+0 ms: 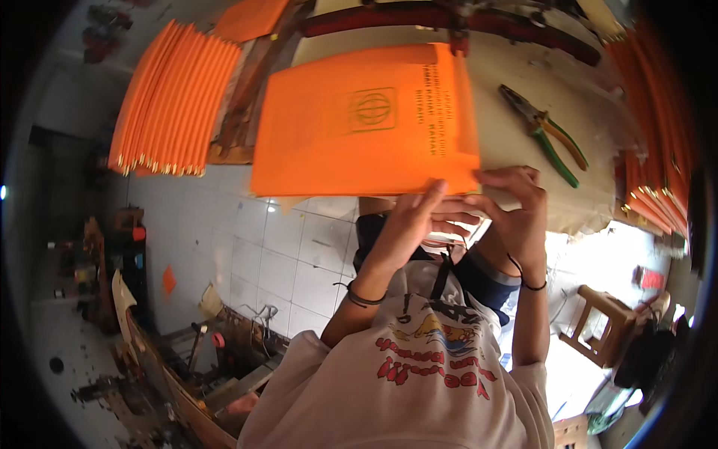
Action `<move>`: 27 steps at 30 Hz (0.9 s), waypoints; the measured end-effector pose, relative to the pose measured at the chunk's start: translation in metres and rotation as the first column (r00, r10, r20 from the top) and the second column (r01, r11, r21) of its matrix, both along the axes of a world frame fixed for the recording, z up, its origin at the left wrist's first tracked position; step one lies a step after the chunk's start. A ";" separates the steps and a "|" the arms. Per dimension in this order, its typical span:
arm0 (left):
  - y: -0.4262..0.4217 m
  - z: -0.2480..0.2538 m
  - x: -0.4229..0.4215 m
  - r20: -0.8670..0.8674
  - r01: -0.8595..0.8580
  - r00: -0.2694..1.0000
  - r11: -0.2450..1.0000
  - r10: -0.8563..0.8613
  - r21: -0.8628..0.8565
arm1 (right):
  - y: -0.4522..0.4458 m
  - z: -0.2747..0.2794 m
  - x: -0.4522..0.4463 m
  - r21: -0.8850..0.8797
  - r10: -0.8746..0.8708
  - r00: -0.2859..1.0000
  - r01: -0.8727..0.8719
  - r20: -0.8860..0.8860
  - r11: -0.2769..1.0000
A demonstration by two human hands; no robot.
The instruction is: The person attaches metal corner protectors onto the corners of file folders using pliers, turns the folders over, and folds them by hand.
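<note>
A: Where is the booklet (336, 123), and how do the hands have it?

B: It lies at 12 o'clock, its near edge towards the body and seeming to reach past the edge of the table (516, 157). The right hand (523, 213) is partly curled and seems to pinch the near right corner between thumb and finger. The left hand (410, 224) is half open, its thumb upon the near edge and its fingers below; I cannot tell if they press from underneath.

A: Is it heavy, in your opinion?

B: I would judge it light, made of paper, and rather flexible. The broad cover may bend if only one corner carries it. The surface looks smooth, so the sheets could slide a little over each other.

A: Then where should one take hold?

B: At the near edge, I think, with the thumbs above and the fingers under, the two hands somewhat apart. A gentle pressure is enough; a hard pinch could crease the corner.

A: And what is around it?

B: One orange stack (176, 97) is at 10 o'clock. The pliers (550, 131) are at 2 o'clock, and beyond them is another stack (658, 142). A red tool (374, 20) lies at 12 o'clock, just behind the booklet.
</note>
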State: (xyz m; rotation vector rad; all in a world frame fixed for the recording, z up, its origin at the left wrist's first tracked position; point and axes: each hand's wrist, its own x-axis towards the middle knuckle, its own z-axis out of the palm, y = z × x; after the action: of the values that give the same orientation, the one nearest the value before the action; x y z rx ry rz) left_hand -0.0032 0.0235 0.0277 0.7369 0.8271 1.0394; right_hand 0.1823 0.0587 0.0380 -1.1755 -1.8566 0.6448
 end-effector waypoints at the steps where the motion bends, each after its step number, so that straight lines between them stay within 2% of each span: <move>1: -0.001 0.000 -0.002 -0.012 0.045 0.999 0.999 -0.045 -0.018 | 0.001 -0.007 0.002 0.027 -0.021 1.000 0.022 -0.008 0.999; 2: -0.004 0.002 -0.001 -0.007 0.051 0.999 0.999 -0.051 -0.018 | 0.001 -0.011 0.003 0.033 -0.034 0.999 0.034 -0.009 0.999; 3: -0.014 0.004 -0.011 -0.044 0.201 0.979 0.980 -0.201 -0.006 | 0.000 -0.006 -0.001 0.033 -0.039 0.999 0.040 -0.025 0.999; 5: -0.027 0.018 -0.034 -0.223 0.309 0.931 0.949 -0.288 0.064 | -0.001 -0.005 -0.005 -0.031 -0.068 0.995 0.066 -0.076 0.997; 6: -0.034 0.021 -0.049 -0.231 0.246 0.952 0.952 -0.202 0.182 | 0.001 -0.006 -0.004 0.009 -0.046 0.996 0.047 -0.076 0.999; 7: -0.044 0.023 -0.068 -0.319 0.130 0.946 0.972 -0.063 0.193 | 0.002 -0.005 -0.003 -0.067 -0.052 0.989 0.044 -0.136 0.997; 8: -0.050 0.029 -0.089 -0.347 -0.034 0.926 0.950 0.147 0.311 | 0.003 -0.004 -0.003 -0.142 -0.064 0.979 0.037 -0.195 0.989; 9: -0.056 0.034 -0.106 -0.363 -0.278 0.824 0.869 0.434 0.408 | 0.005 -0.004 -0.002 -0.214 -0.082 0.965 0.027 -0.250 0.976; 10: -0.060 0.026 -0.129 -0.421 -0.474 0.605 0.731 0.675 0.490 | 0.013 -0.010 0.002 -0.110 -0.012 0.965 -0.017 -0.263 0.994; 11: -0.066 0.015 -0.162 -0.426 -0.547 0.464 0.630 0.776 0.551 | 0.017 -0.009 0.005 -0.075 0.014 0.978 -0.030 -0.206 0.997; 12: -0.067 0.013 -0.187 -0.554 -0.451 0.213 0.584 0.805 0.675 | 0.022 -0.005 0.008 -0.039 0.038 0.988 -0.045 -0.149 0.998; 13: -0.065 0.012 -0.205 -0.605 -0.319 -0.066 0.558 0.794 0.766 | 0.027 -0.003 0.010 -0.002 0.059 0.994 -0.059 -0.090 0.998; 16: -0.060 0.009 -0.225 -0.701 -0.229 -0.018 0.679 0.713 0.698 | 0.028 -0.009 0.009 -0.035 0.040 0.987 -0.046 -0.155 0.998; 19: -0.055 -0.003 -0.229 -0.699 -0.221 0.082 0.697 0.710 0.682 | 0.029 -0.010 0.010 -0.076 -0.009 0.987 -0.004 -0.162 0.997; 23: -0.056 -0.011 -0.224 -0.659 -0.271 0.067 0.649 0.749 0.710 | 0.032 0.001 0.012 -0.166 -0.029 0.999 0.023 -0.035 0.986; 27: -0.059 -0.021 -0.215 -0.619 -0.286 0.034 0.601 0.785 0.746 | 0.041 0.000 0.011 -0.219 -0.097 0.992 0.078 -0.077 0.973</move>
State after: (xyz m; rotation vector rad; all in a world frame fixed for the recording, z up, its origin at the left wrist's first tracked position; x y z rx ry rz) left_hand -0.2186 -0.0352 0.0063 1.5799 2.1708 1.5318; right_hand 0.1935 0.0994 0.0377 -1.3394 -1.6831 0.8501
